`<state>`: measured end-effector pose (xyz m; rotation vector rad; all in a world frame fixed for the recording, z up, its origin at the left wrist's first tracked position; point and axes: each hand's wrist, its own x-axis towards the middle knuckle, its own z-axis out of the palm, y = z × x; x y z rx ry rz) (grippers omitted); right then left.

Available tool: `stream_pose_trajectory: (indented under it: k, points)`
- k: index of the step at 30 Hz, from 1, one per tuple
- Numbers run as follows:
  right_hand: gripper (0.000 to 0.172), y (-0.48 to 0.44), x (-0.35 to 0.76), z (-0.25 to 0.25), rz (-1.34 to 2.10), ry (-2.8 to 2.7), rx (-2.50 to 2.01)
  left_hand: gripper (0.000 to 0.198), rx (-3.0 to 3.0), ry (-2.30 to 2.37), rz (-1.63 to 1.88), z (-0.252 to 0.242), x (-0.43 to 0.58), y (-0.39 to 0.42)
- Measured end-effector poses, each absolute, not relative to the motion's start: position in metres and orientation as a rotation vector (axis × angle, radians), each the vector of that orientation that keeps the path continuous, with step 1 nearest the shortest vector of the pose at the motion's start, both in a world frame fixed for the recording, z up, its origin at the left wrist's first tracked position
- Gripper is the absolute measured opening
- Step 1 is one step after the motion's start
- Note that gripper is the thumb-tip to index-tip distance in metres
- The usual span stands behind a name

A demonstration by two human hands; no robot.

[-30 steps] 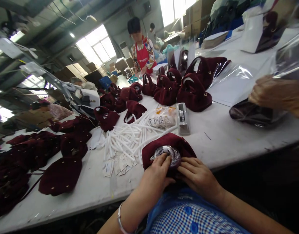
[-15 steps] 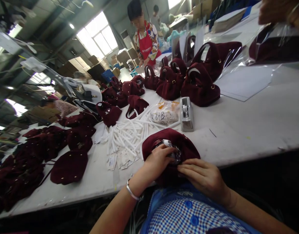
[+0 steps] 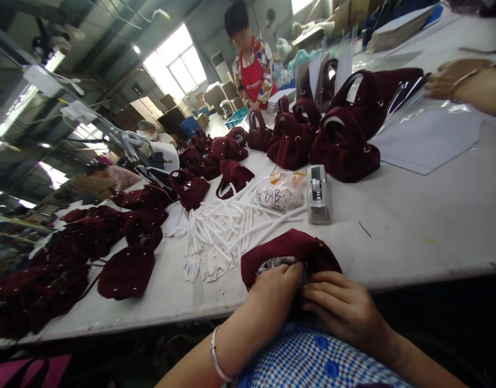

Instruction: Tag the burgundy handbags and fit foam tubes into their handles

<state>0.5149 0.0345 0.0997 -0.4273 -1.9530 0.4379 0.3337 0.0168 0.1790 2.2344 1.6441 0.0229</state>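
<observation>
A dark red fabric handbag (image 3: 290, 245) lies at the table's front edge, tilted against my body, its mouth toward me. Some crinkled, shiny stuffing shows inside the opening. My left hand (image 3: 274, 293) bends over the mouth, its fingertips curled at the rim and partly hidden. Across from it, my right hand (image 3: 344, 302) has its fingers folded over the bag's near right side, gripping the fabric. Just beyond the bag are a pile of white tubes (image 3: 215, 223) and some small paper tags (image 3: 211, 265).
A tape dispenser (image 3: 319, 196) stands behind the bag beside a plastic packet (image 3: 280, 191). Several finished-looking dark red bags (image 3: 344, 148) stand farther back, with more heaped bags (image 3: 126, 272) at left. A co-worker's hand (image 3: 453, 81) reaches over a clear plastic sheet at right.
My left hand has moved right and deeper over the bag's mouth, its fingers nearer my right hand. The bag tips closer to me. The co-worker's hand at right has come lower.
</observation>
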Motion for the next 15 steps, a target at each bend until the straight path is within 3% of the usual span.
stream_pose_trajectory:
  k: [3,8,12,15]
  points:
    - [0.023,0.044,0.521,0.106,0.419,-1.838,-0.61,0.032,2.349,1.852,0.303,0.171,0.332,0.015]
    - [0.067,0.089,0.5,0.125,0.537,-1.906,-0.829,0.045,2.242,1.802,0.58,0.138,0.324,0.026]
    - [0.061,0.12,0.477,0.138,0.78,-1.976,-0.732,0.052,2.043,1.829,0.591,0.134,0.321,0.026]
    - [0.04,0.132,0.467,0.142,0.924,-1.982,-0.717,0.051,2.046,1.765,0.457,0.141,0.321,0.026]
